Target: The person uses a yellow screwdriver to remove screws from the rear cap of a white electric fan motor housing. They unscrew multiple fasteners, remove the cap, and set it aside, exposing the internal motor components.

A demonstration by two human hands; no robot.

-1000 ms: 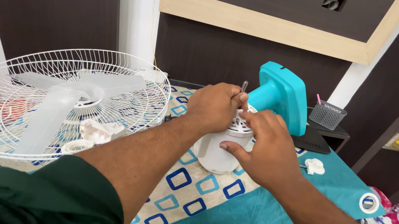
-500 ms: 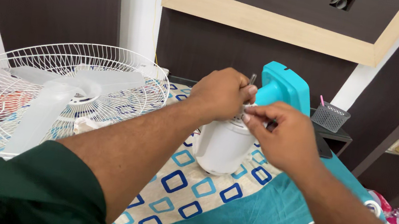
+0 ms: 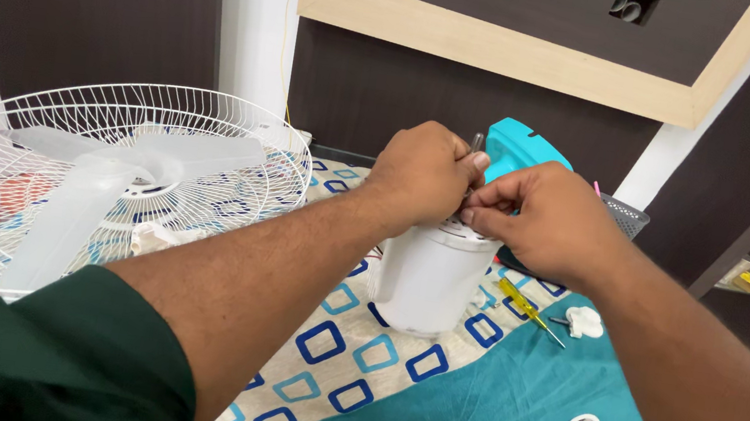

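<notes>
Both hands meet at the top of one white motor housing (image 3: 428,280), which stands upright at the centre of the frame on a patterned cloth (image 3: 328,349). The left hand (image 3: 423,173) is clenched around the upper rim and the base of a thin metal shaft (image 3: 477,143) that sticks up between the hands. The right hand (image 3: 538,218) has its fingertips (image 3: 476,216) pinched together at the housing's top edge, gripping something too small to make out.

The step in hand looks like fine work on the top of the motor, around the shaft: fitting or loosening a small part. The next move would seem to call for a steady hold by the left hand while the right works its pinch, with care that the housing does not tip on the soft cloth.

By count: one wire guard (image 3: 109,176) at the left of the frame, with one set of translucent blades (image 3: 99,179) lying in it; one teal part (image 3: 523,153) just behind the hands; one yellow-handled screwdriver (image 3: 526,308) lying right of the housing; one small white knob (image 3: 584,321) just beyond it; one grey basket (image 3: 623,216) at the right, behind. A white piece (image 3: 161,238) lies by the guard's rim.
</notes>
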